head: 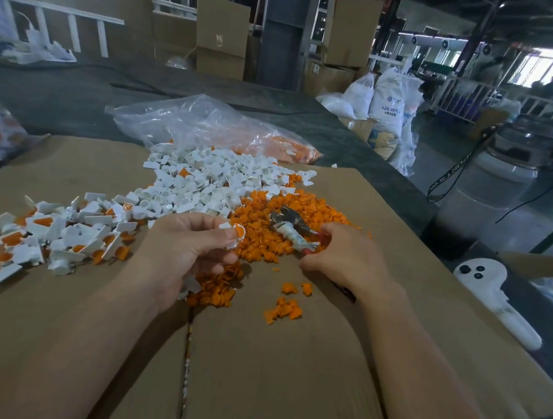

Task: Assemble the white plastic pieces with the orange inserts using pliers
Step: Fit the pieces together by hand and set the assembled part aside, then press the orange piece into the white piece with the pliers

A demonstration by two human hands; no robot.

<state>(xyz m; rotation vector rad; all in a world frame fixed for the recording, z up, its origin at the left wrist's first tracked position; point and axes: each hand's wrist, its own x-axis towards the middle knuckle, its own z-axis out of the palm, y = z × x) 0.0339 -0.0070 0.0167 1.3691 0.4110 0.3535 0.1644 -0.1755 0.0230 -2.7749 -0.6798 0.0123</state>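
1. Cardboard (291, 372) lies flat under both forearms and serves as the work surface, with a seam running up its middle.
2. Far left on it sits a heap of finished pieces (50, 237), white with orange showing inside.
3. Next comes the left hand (182, 252), its thumb and fingertips pinched on one white piece (233, 234) that has an orange insert sitting at its end, held just above the orange heap.
4. Behind it is the pile of loose white pieces (202, 182), spilling from a clear plastic bag (202, 124).
5. Right of that spread the orange inserts (267, 228), a few stragglers nearer the person.
6. On this heap rest the pliers (292, 225), the head pointing away and left; whether the jaws are apart I cannot tell.
7. The right hand (343, 255) has its fingers curled round the handles.
8. I judge the step to be pressing: the insert looks placed but not squeezed home, so the next move calls for bringing the pliers and the piece together and closing gently and squarely.
9. Far right lies a white controller (487, 287), beside the cardboard.
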